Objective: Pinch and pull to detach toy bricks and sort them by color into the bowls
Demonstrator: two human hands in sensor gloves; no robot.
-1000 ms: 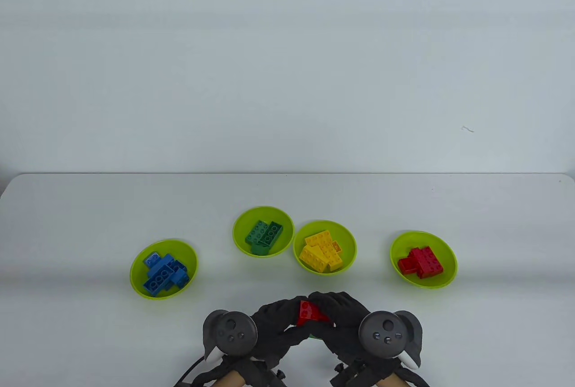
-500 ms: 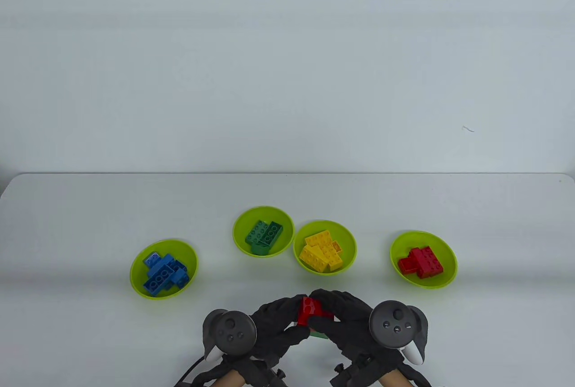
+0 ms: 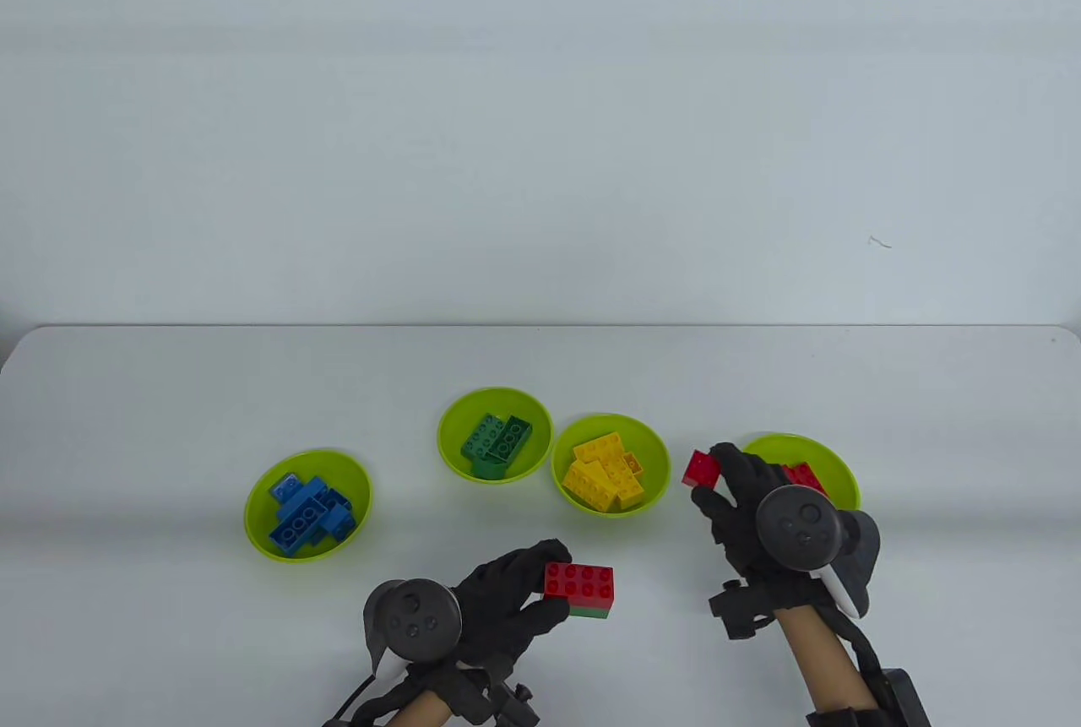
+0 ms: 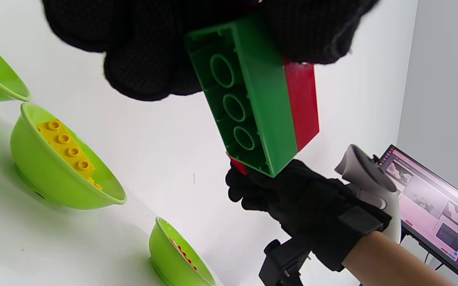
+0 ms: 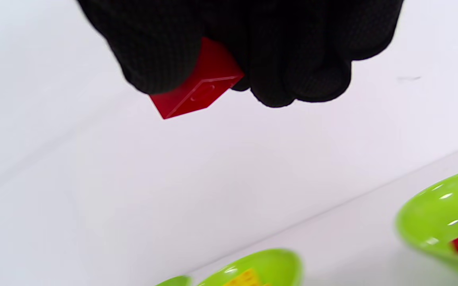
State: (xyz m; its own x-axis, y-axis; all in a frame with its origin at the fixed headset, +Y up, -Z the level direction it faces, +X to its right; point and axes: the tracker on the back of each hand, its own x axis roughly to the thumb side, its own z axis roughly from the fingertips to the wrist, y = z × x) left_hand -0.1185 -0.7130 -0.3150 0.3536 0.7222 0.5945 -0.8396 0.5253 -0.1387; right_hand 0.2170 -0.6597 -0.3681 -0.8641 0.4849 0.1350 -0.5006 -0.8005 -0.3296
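Black knit gloves, dark grey trackers [image 3: 801, 528] strapped on.

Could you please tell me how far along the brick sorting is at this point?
Mostly done: blue bricks, green bricks, yellow bricks and some red ones already lie in their bowls. In hand: the right hand pinches a detached small red brick beside the red bowl. Left: dropping it in, then splitting the red-on-green pair the left hand holds.
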